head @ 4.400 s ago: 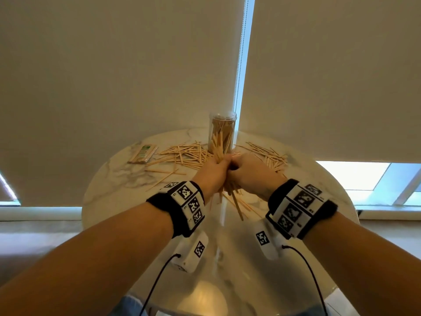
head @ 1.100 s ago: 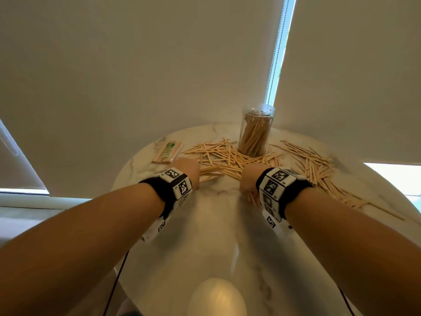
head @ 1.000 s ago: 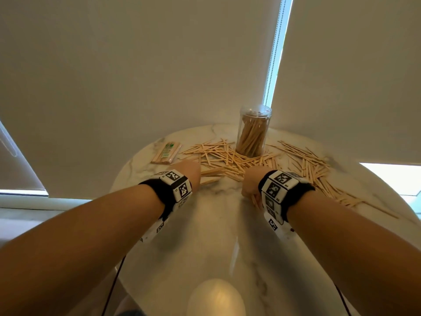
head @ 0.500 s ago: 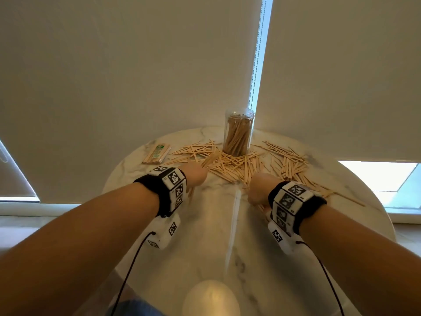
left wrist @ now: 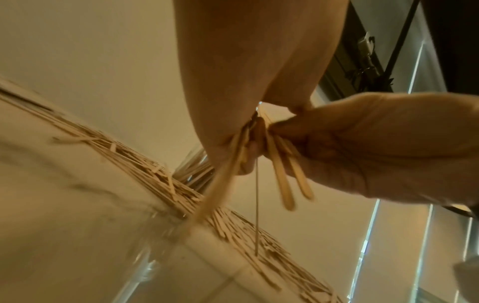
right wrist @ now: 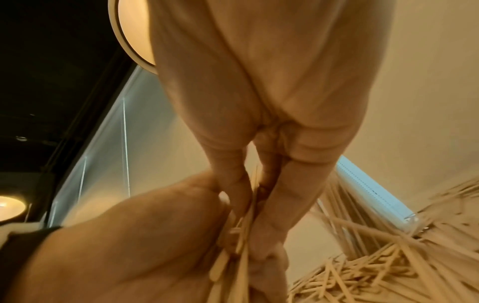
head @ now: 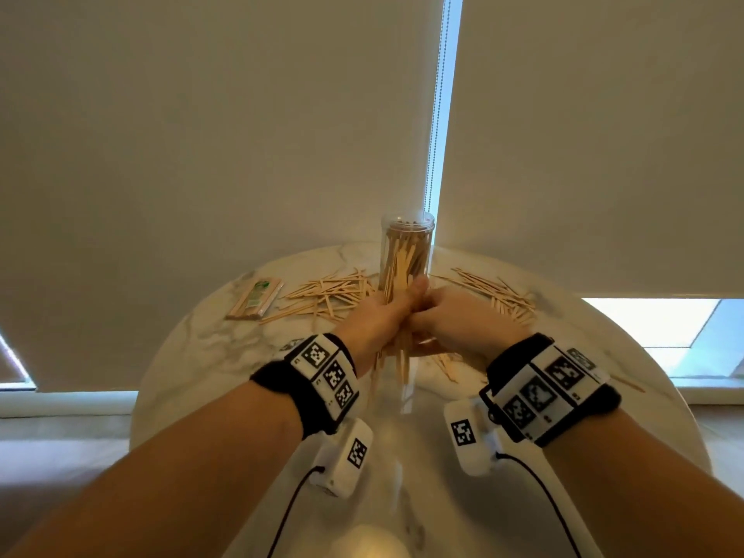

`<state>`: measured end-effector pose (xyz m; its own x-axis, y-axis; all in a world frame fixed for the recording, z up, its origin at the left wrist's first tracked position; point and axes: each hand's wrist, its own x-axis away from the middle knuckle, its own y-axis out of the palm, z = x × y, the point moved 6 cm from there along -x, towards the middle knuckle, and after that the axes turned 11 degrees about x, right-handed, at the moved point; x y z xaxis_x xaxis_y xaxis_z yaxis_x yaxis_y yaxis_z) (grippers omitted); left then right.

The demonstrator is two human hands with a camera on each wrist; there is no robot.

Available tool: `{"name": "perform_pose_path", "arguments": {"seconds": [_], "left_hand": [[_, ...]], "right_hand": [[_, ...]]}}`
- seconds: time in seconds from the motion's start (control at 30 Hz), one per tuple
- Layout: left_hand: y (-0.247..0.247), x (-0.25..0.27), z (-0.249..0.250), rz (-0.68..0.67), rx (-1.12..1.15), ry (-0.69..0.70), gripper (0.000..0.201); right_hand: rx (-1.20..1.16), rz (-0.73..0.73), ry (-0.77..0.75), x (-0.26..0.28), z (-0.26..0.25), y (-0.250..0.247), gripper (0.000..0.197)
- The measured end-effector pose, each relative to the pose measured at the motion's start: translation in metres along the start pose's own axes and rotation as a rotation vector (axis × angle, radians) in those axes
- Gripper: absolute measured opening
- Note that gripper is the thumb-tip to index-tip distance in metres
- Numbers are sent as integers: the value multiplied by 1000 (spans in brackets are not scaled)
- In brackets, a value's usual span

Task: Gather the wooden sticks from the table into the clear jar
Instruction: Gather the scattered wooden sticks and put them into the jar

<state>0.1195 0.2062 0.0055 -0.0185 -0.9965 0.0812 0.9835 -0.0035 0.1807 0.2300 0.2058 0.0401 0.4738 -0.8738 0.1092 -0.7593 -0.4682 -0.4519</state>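
Note:
Both hands meet in front of the clear jar, which stands upright at the table's far edge, partly filled with wooden sticks. My left hand and right hand grip one bundle of sticks between them, held upright just above the table, its lower ends hanging below the fingers. The left wrist view shows the bundle pinched where the two hands press together. The bundle appears squeezed between both hands in the right wrist view too. Loose sticks lie left of the jar and more sticks lie right of it.
A wrapped packet of sticks lies at the far left of the round marble table. Roller blinds hang close behind the jar. A few stray sticks lie under my right hand.
Half a second ago my hands lay apart on the table beside the stick pile. They have swept together and risen with a bundle of sticks gripped between them, in front of the jar.

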Motion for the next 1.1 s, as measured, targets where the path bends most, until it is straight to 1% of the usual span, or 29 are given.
{"name": "perform_pose_path", "arguments": {"seconds": [0.07,0.17,0.23,0.27,0.33,0.37,0.43,0.47,0.5,0.57,0.63,0.67,0.7,0.8,0.83,0.9,0.97,1.0,1.03,1.1], "left_hand": [[-3,-11,3,23,61,69,47],[-16,-27,6,104,-1,155,40],[-24,-36,1,124,11,153,43],[-29,-40,-1,168,15,139,47],[-44,-44,-1,305,-7,115,53],[-49,-46,-1,326,14,103,54],[-48,-49,3,260,169,101,49],[-45,-49,7,216,280,107,46],[-41,-47,11,175,390,121,44],[-37,-47,19,146,533,187,39],[-36,-47,22,172,619,251,33],[-35,-47,22,191,651,272,30],[-34,-47,22,210,675,283,29],[-31,-51,17,203,749,275,24],[-30,-51,16,186,734,279,21],[-26,-50,17,127,626,298,18],[-23,-46,21,65,519,336,18],[-25,-45,24,62,490,352,19],[-29,-45,28,73,461,370,21],[-36,-42,37,100,342,394,30]], "right_hand": [[-33,57,-47,-11,-5,1,15],[-16,100,-74,-27,-3,-1,11],[19,77,-65,-36,0,-5,11],[26,72,-57,-39,0,-9,13],[32,122,-63,-43,-1,-19,14],[37,167,-80,-44,-2,-26,13],[75,240,-116,-48,-4,-38,12],[117,248,-126,-49,-6,-41,11],[171,226,-128,-51,-6,-41,13],[333,92,-134,-52,-7,-32,26],[478,-68,-158,-50,-7,-12,39],[485,-122,-167,-49,-5,-3,41],[456,-151,-170,-50,-3,4,39],[391,-142,-172,-51,0,11,17],[378,-132,-168,-52,2,12,16],[363,-98,-175,-52,4,15,17],[349,-52,-184,-51,6,15,16],[361,-36,-191,-50,7,13,15],[399,-26,-197,-49,6,7,20],[474,4,-187,-44,6,-10,38]]}}
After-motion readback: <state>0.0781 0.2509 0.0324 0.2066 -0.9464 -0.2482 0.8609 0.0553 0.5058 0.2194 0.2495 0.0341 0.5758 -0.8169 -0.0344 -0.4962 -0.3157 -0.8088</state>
